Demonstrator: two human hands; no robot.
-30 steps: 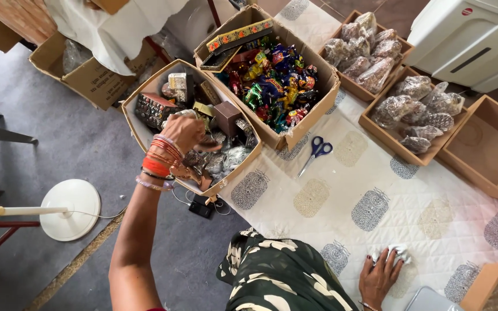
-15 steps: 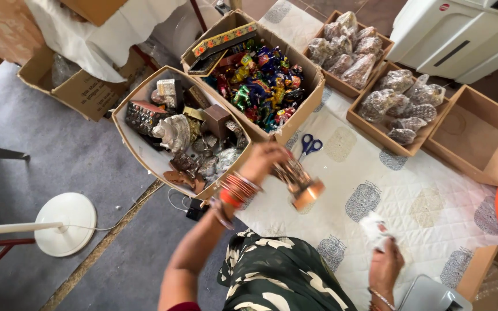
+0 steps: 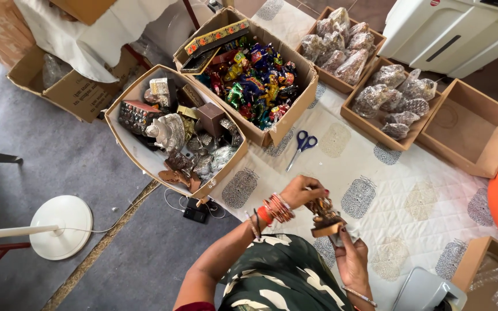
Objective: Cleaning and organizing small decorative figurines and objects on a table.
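1. The left hand [image 3: 302, 190], with red and gold bangles on its wrist, has its fingers closed on the top of a small brown figurine [image 3: 324, 216].
2. The right hand [image 3: 350, 256] comes up from below, and its fingers are closed around the figurine's base.
3. The figurine is held in the air between both hands, above the white patterned cloth [image 3: 410, 201] and just in front of the person's green patterned clothing.
4. A pair of blue-handled scissors [image 3: 301, 147] lies on the cloth, apart from the hands and beyond them.
5. To the left of the scissors stands an open cardboard box of mixed trinkets [image 3: 174, 135], with a large pale shell among them.
6. Behind it, a second cardboard box [image 3: 249, 75] is full of brightly coloured wrapped items.
7. Two shallow trays of clear-wrapped packets [image 3: 393, 98] sit further right, and an empty tray [image 3: 471, 126] is just beside them.
8. On the grey floor to the left rests a round white stand base [image 3: 61, 227].
9. A small black device with thin cables [image 3: 194, 213] lies on the floor, below the trinket box.
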